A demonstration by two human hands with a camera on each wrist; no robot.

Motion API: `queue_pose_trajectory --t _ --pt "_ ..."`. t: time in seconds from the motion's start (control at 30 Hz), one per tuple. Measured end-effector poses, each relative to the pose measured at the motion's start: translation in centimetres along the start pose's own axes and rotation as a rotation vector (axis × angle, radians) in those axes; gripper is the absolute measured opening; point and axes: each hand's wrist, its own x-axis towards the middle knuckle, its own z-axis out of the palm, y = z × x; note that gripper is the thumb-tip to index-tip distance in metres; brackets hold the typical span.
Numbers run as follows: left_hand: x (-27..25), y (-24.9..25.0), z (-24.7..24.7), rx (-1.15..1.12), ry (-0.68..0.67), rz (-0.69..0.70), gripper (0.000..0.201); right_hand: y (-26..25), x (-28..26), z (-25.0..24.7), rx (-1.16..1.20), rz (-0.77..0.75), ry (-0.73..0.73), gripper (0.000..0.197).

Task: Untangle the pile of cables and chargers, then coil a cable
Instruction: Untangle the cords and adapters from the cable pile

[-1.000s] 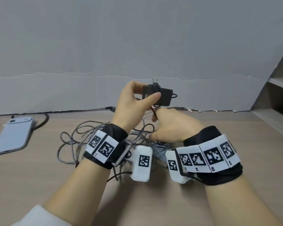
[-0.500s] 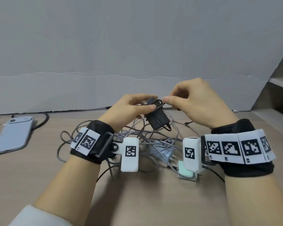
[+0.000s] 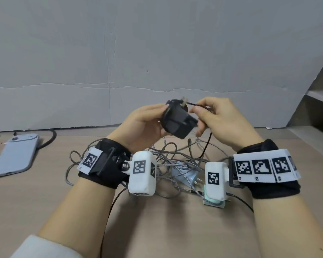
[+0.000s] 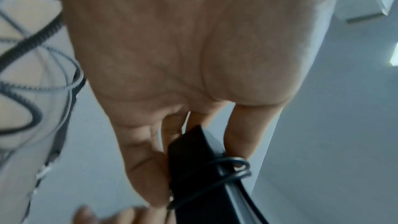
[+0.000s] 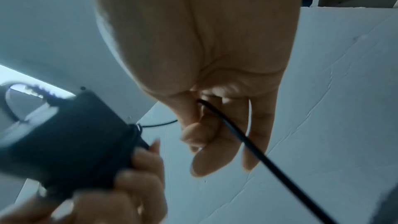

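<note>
My left hand [image 3: 147, 120] grips a black charger brick [image 3: 178, 121] raised above the table, its metal prongs pointing up. A thin black cable [image 3: 206, 144] is wound round the brick [image 4: 202, 181] and hangs down toward the pile. My right hand [image 3: 218, 118] pinches that cable [image 5: 228, 125] just right of the brick [image 5: 71, 144]. Below the hands lies a tangle of grey braided cables [image 3: 168, 164] with a white charger [image 3: 185, 174] in it. A mint-and-white charger [image 3: 213, 202] lies partly hidden under my right wrist camera.
A pale blue phone [image 3: 15, 153] lies face down at the table's left, with a thick black cable [image 3: 48, 140] behind it. A grey wall closes off the back. Wooden shelves [image 3: 317, 112] stand at the right edge.
Both hands have lifted the black charger brick higher and turned it, prongs now up. My right hand has shifted from the brick's top to the cable beside it.
</note>
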Motion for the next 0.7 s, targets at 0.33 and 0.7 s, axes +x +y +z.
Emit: queue_pose_trajectory --t 0.33,0.7 --pt "0.8 -0.2 0.6 -0.119 0.265 0.166 0.025 -0.8 -0.3 4.0 -0.291 0.095 -0.322 0.024" --pt "1.2 -1.3 -0.2 0.605 0.633 0.28 0.031 -3.1 -1.1 3.0 -0.335 -0.066 -0.275 0.015"
